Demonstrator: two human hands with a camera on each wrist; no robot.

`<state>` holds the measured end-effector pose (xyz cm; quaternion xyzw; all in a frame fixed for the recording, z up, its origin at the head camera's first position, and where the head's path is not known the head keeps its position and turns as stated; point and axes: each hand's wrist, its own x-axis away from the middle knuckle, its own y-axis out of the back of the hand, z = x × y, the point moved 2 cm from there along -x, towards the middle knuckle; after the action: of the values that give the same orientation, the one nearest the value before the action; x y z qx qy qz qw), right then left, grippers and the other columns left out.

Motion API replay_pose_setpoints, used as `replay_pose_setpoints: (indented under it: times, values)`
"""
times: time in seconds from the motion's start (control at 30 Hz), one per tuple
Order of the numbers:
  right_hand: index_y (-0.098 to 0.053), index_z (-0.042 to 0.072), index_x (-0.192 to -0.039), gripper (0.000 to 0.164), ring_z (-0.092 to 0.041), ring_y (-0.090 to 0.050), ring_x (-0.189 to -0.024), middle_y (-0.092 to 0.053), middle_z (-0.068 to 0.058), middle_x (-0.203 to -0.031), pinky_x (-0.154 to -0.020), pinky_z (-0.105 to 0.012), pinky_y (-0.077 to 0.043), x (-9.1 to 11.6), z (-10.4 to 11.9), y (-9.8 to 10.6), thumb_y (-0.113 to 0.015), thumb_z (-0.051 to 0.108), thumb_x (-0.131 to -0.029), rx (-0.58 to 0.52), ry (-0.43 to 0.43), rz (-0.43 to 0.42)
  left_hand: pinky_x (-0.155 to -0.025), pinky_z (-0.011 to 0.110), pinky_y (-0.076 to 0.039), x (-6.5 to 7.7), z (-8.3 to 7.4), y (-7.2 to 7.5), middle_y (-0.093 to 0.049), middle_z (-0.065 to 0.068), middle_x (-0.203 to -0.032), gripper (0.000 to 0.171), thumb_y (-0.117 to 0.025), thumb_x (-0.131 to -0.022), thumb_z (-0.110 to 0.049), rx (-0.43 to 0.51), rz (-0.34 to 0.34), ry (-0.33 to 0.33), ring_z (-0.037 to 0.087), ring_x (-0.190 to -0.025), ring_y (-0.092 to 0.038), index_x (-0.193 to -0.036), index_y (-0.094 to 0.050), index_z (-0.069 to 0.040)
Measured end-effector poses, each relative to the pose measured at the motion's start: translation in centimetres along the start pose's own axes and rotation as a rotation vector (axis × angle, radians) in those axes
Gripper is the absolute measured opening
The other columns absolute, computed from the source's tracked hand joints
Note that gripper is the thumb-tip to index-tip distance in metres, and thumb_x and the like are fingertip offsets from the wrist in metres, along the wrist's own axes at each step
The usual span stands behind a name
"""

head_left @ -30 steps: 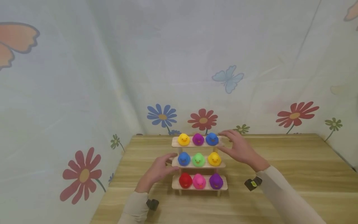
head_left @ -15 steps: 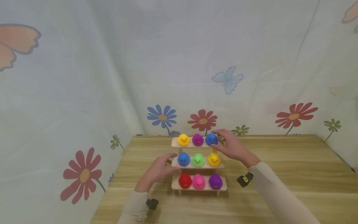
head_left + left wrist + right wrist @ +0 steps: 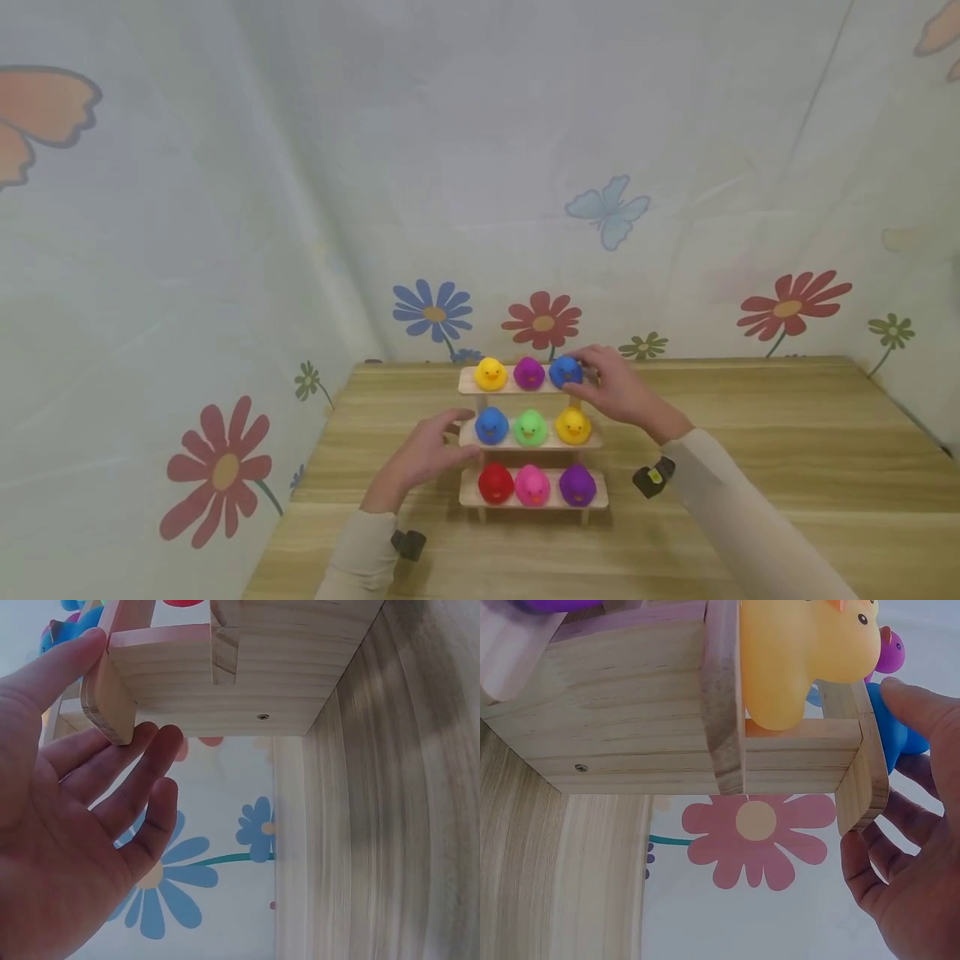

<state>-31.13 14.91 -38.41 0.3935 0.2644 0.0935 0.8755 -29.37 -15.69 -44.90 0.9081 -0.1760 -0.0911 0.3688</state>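
A three-tier wooden display shelf (image 3: 467, 498) stands on the table with rubber ducks on every tier. My right hand (image 3: 618, 387) pinches the blue duck (image 3: 564, 372) at the right end of the top tier. In the right wrist view the thumb lies on that blue duck (image 3: 900, 735), with other fingers behind and below the board's end. My left hand (image 3: 423, 457) holds the left end of the middle tier, beside another blue duck (image 3: 491, 426). In the left wrist view its thumb and fingers (image 3: 169, 742) straddle the board's end (image 3: 109, 705).
Top tier also bears a yellow duck (image 3: 491, 374) and a purple duck (image 3: 528, 373). Green (image 3: 530, 427) and yellow (image 3: 573, 426) ducks share the middle; red (image 3: 496, 483), pink (image 3: 532, 485) and purple (image 3: 577, 485) ducks sit below. A flowered cloth (image 3: 450, 125) hangs behind the wooden table (image 3: 750, 500).
My right hand has moved left from beside the top tier's right end onto the blue duck, thumb and fingers closing on it. The left hand has stayed in place.
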Motion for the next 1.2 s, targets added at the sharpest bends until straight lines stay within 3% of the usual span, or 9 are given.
replay_pose_setpoints:
  times: [0.33, 0.47, 1.03, 1.2]
  values:
    - [-0.062, 0.008, -0.116, 0.034, -0.027, -0.053, -0.1, -0.059, -0.01, -0.111, -0.082, -0.045, -0.049, -0.3, 0.1, 0.1, -0.069, 0.023, -0.086, -0.036, 0.015, 0.001, -0.084, 0.037, -0.049, -0.1, 0.0, 0.0, -0.052, 0.0, -0.132, 0.068, -0.073, -0.077, -0.048, 0.014, 0.006, -0.008, 0.022, -0.108, -0.053, -0.134, -0.05, -0.019]
    - [-0.062, 0.008, -0.116, 0.034, -0.025, -0.052, -0.097, -0.06, -0.008, -0.11, -0.081, -0.044, -0.049, -0.3, -0.2, 0.1, -0.069, 0.023, -0.086, -0.05, 0.029, -0.009, -0.085, 0.036, -0.048, -0.2, 0.2, 0.0, -0.054, 0.0, -0.131, 0.067, -0.073, -0.077, -0.047, 0.007, -0.02, -0.047, 0.019, -0.104, -0.055, -0.133, -0.052, -0.016]
    - [-0.058, 0.007, -0.118, 0.035, -0.024, -0.054, -0.095, -0.059, -0.007, -0.108, -0.076, -0.042, -0.045, 1.7, -3.2, 2.4, -0.068, 0.02, -0.087, -0.075, -0.009, -0.064, -0.083, 0.036, -0.046, 0.0, 0.4, 0.0, -0.057, 0.0, -0.126, 0.065, -0.072, -0.078, -0.046, -0.015, -0.042, -0.097, 0.016, -0.101, -0.054, -0.132, -0.054, -0.015]
    - [-0.057, 0.005, -0.116, 0.034, -0.023, -0.055, -0.092, -0.059, -0.008, -0.106, -0.075, -0.038, -0.049, 2.4, -4.3, 3.1, -0.068, 0.02, -0.087, -0.086, -0.054, -0.065, -0.079, 0.033, -0.049, 0.0, 0.2, -0.1, -0.056, -0.001, -0.128, 0.066, -0.072, -0.077, -0.048, -0.012, -0.028, -0.053, 0.018, -0.1, -0.055, -0.133, -0.053, -0.019]
